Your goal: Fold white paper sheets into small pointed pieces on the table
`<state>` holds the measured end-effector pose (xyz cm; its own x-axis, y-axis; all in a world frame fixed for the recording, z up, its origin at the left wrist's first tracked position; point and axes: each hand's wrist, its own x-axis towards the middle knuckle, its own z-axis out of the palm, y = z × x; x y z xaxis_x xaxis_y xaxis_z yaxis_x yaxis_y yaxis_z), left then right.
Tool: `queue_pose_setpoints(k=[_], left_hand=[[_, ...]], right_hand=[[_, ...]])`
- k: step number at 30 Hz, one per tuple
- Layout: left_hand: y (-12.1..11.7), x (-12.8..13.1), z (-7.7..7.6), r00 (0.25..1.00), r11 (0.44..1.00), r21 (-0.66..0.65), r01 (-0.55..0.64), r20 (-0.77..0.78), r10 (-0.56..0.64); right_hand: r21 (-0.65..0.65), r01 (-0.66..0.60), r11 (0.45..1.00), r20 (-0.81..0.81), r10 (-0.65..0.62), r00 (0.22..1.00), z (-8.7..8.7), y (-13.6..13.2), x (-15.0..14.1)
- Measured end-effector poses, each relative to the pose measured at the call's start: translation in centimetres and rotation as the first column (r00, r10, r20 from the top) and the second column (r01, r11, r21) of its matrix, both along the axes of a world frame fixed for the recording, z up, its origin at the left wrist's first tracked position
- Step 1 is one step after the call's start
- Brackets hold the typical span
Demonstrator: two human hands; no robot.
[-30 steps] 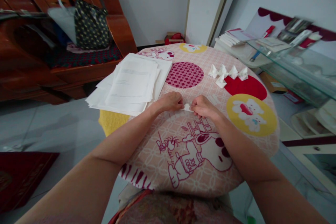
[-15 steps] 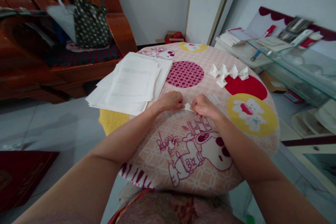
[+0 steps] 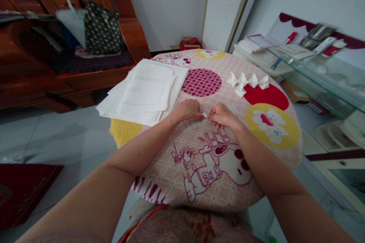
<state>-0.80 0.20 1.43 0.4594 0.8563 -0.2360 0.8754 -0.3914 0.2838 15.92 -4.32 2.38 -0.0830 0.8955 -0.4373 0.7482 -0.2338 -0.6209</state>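
Between my hands, low over the round cloth-covered table [image 3: 159,152], is a small folded piece of white paper [image 3: 205,116], mostly hidden by the fingers. My left hand [image 3: 189,109] is closed, pinching the paper's left side. From the right, my right hand [image 3: 221,114] pinches its other side with thumb and curled fingers. Several small pointed folded-paper shapes [image 3: 253,80] stand in a group at the far right of the table. A stack of white sheets [image 3: 145,89], the top one with faint print, lies beyond my left forearm.
A glass shelf [image 3: 319,72] holding a red marker, papers and other items stands at the table's right. Behind on the left, a wooden bench [image 3: 134,34] carries a dark patterned bag [image 3: 102,26]. A red bag [image 3: 25,193] is on the floor at left.
My fingers have drawn closer together around the paper, so less of it shows. The camera view has shifted slightly; the sheets and folded shapes stay put on the table.
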Motion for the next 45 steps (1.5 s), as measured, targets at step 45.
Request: queue_pose_setpoints(k=[45], left_hand=[[1.1, -1.9, 0.1, 0.963, 0.976, -0.11, 0.187, 0.217, -0.16]], right_hand=[[0.147, 0.017, 0.989, -0.088, -0.004, 0.996, -1.4, 0.0, -0.5]])
